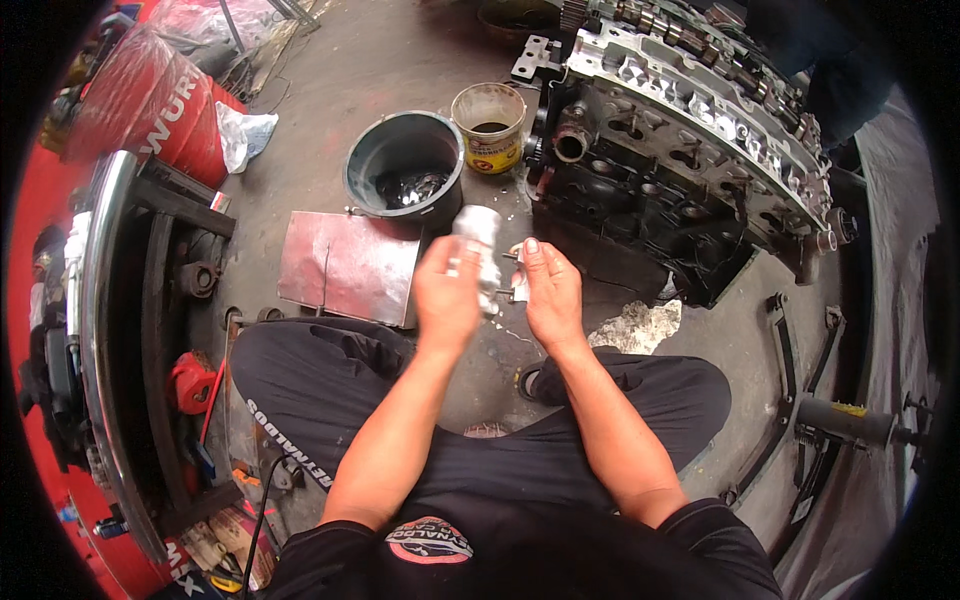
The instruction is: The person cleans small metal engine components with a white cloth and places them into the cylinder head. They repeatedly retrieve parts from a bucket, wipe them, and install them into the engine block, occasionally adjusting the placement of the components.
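Over the floor between my knees, my left hand is wrapped round a silvery metal part with a rounded upper end, blurred by motion. Facing it at a small distance, my right hand pinches a small light metal piece between thumb and fingers. Thin pins or bolts stick out of that piece toward the silvery part. Just beyond my left hand stands a dark bucket with dark shiny contents. My fingers hide much of both pieces, so their exact kind is unclear.
A large engine stands at the far right. Beside the dark bucket is a yellow tub with dark contents. A reddish metal sheet lies left of my hands. A metal-edged bench borders the left; metal bars lie right.
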{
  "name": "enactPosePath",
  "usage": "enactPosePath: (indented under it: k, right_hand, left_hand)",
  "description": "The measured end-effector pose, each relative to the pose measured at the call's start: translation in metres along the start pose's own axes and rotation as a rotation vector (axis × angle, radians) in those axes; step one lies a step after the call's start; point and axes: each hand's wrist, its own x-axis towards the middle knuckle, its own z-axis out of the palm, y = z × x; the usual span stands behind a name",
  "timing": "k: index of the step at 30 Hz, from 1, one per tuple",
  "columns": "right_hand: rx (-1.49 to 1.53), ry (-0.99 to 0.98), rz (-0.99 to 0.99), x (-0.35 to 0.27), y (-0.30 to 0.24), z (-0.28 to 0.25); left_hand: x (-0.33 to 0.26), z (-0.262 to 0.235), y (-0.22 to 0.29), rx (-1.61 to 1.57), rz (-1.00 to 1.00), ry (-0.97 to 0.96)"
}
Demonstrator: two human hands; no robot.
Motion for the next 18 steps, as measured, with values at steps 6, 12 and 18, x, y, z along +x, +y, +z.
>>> enactPosePath:
  k: [6,12,18]
  right_hand:
    - [0.164,0.075,0.283,0.006,-0.03,-0.012]
    - [0.367,0.016,0.275,0.002,-0.033,0.002]
    - [-0.058,-0.138,0.181,-0.003,-0.036,-0.015]
  left_hand:
    - [-0.001,-0.048,0.012,-0.777,-0.089,-0.158]
    - [-0.029,0.029,-0.018,0.069,0.361,-0.26]
    - [-0.033,0.039,-0.022,-0.004,0.295,-0.187]
